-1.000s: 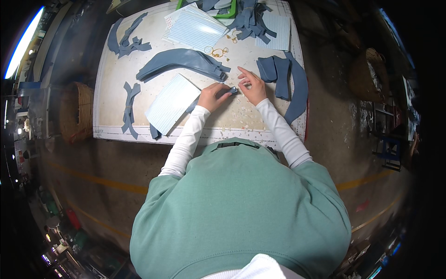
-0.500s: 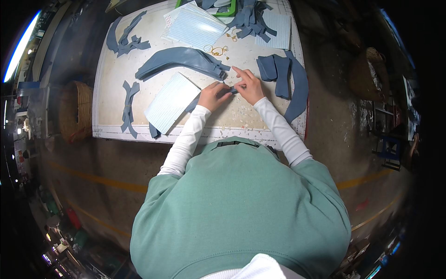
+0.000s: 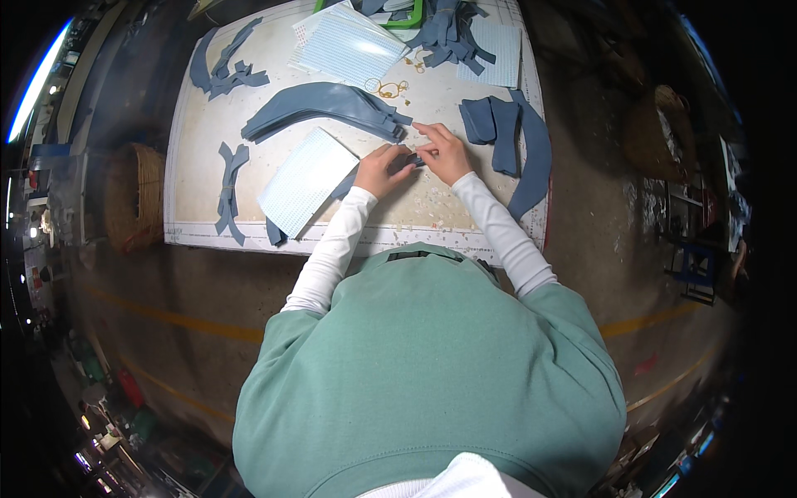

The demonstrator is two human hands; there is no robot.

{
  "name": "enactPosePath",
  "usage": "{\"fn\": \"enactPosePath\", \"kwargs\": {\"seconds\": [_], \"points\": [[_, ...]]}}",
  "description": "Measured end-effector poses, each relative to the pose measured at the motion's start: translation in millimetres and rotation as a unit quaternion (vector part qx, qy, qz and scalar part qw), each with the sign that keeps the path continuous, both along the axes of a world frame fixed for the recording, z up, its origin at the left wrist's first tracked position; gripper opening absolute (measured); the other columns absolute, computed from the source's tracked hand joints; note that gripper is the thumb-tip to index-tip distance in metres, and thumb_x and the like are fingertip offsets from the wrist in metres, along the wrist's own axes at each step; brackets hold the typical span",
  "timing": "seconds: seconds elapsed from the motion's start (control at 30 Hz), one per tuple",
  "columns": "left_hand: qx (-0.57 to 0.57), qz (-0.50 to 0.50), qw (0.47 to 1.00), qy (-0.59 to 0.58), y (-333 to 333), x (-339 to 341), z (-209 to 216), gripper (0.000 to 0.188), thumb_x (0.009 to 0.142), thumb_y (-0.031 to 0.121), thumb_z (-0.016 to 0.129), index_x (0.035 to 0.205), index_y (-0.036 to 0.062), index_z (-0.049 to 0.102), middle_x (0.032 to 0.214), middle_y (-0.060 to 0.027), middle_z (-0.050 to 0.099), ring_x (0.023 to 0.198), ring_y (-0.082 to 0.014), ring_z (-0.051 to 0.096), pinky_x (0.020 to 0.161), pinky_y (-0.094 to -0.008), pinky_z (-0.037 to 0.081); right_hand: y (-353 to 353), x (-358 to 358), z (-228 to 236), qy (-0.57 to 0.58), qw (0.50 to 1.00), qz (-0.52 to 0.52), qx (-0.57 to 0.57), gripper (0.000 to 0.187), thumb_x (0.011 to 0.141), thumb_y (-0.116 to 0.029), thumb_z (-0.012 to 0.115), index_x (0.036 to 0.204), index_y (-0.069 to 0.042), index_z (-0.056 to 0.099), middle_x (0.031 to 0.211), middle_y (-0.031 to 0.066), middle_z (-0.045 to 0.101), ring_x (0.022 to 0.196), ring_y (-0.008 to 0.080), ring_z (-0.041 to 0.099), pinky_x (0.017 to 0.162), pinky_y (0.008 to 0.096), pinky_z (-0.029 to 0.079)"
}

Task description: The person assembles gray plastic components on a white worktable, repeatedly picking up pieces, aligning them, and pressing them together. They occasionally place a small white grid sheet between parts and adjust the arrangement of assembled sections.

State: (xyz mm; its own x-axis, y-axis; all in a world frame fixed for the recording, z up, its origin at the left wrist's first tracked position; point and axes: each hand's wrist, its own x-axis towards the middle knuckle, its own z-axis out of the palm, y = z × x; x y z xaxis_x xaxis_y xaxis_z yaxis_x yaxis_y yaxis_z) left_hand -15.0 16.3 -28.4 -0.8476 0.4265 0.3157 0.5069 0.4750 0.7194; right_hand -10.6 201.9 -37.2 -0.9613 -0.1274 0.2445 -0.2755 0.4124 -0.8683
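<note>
My left hand (image 3: 382,170) is closed on a blue-grey cut piece (image 3: 344,187), which looks like fabric or leather; part of it runs under a white sheet with printed rows (image 3: 307,184). At the piece's other end my right hand (image 3: 446,158) has its thumb and fingers drawn together, touching it close to the left fingertips. Whether something small is between the right fingers is too small to tell. Just beyond both hands lies a stack of curved blue-grey pieces (image 3: 324,109).
Right of my hands lie more cut pieces (image 3: 504,137) and a long curved one (image 3: 531,158). Tied bundles are at left (image 3: 228,192) and far right (image 3: 448,35). Yellow rubber bands (image 3: 387,88), printed sheets (image 3: 353,48) and a green basket (image 3: 406,23) sit farther back. Pale scraps dot the table (image 3: 432,207).
The raised fingers of my right hand have come down a little toward the piece. My left hand stays almost where it was.
</note>
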Motion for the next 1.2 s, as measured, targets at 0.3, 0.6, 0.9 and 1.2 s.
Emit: {"fn": "enactPosePath", "kwargs": {"seconds": [0.3, 0.6, 0.9, 1.2], "points": [[0.043, 0.014, 0.999, -0.005, 2, 0, 1, 0.021, 0.077, 0.013, 0.07, 0.096, 0.0082, 0.064, 0.084, -0.0107, 0.064, 0.071, -0.0277, 0.064, 0.064, -0.0353, 0.051, 5, -4, 15, -0.043, 0.997, 0.028, -0.06, 0.069, 0.074, 0.016, 0.056, 0.135, -0.014, 0.047, 0.125, 0.0097, 0.045, 0.105, 0.0217, 0.061, 0.075, 0.026, 0.057], [-0.011, -0.003, 1.0, -0.01, 0, 1, 2, 0.022, 0.076, 0.015, 0.072, 0.095, 0.0079, 0.063, 0.085, -0.0112, 0.064, 0.075, -0.0296, 0.065, 0.067, -0.0364, 0.052, -3, -4, 11, 0.026, 0.996, 0.073, 0.041, 0.075, 0.07, 0.018, 0.048, 0.135, -0.018, 0.045, 0.126, 0.0121, 0.042, 0.105, 0.0285, 0.059, 0.081, 0.0328, 0.054], [-0.016, -0.006, 1.0, -0.019, -2, 0, 3, 0.023, 0.076, 0.017, 0.074, 0.094, 0.008, 0.063, 0.086, -0.0106, 0.064, 0.074, -0.029, 0.065, 0.066, -0.0358, 0.051, 6, -9, 13, -0.003, 0.999, 0.032, 0.004, 0.066, 0.074, 0.017, 0.053, 0.132, -0.014, 0.048, 0.127, 0.0096, 0.042, 0.105, 0.0244, 0.06, 0.078, 0.0284, 0.058], [0.047, 0.007, 0.999, 0.008, 1, -1, 4, 0.02, 0.077, 0.014, 0.071, 0.094, 0.0079, 0.063, 0.084, -0.011, 0.064, 0.074, -0.0295, 0.065, 0.067, -0.0364, 0.052, 7, -4, 23, -0.042, 0.995, 0.091, -0.025, 0.077, 0.073, 0.018, 0.052, 0.14, -0.019, 0.041, 0.14, 0.0121, 0.033, 0.117, 0.0292, 0.053, 0.082, 0.031, 0.056]]}}
